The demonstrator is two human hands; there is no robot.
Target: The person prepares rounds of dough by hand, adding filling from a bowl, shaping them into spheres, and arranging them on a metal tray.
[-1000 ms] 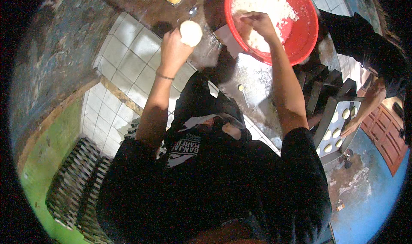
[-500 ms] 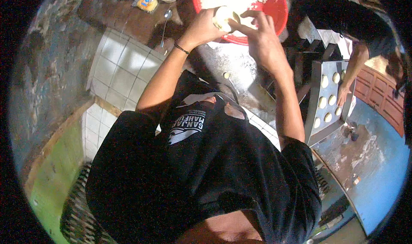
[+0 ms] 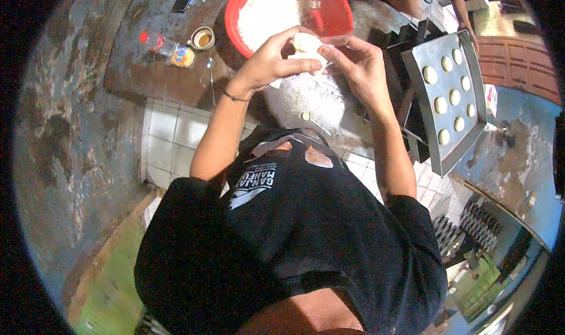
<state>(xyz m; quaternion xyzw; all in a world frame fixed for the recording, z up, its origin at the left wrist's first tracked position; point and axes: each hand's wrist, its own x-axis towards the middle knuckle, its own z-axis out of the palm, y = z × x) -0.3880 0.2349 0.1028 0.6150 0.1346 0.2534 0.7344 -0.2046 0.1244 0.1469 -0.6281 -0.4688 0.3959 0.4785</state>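
One red bowl (image 3: 329, 11) of white flour sits at the top, on a dark table (image 3: 147, 70). One metal tray (image 3: 453, 99) to the right carries eight pale dough rounds, possibly more at its edge. One cup (image 3: 203, 38) stands left of the bowl. Both hands are raised together just below the bowl, above a floured surface (image 3: 312, 105). The left hand (image 3: 268, 64) and right hand (image 3: 359, 61) pinch a single dough piece (image 3: 307, 43) between their fingertips, forearms angled inward.
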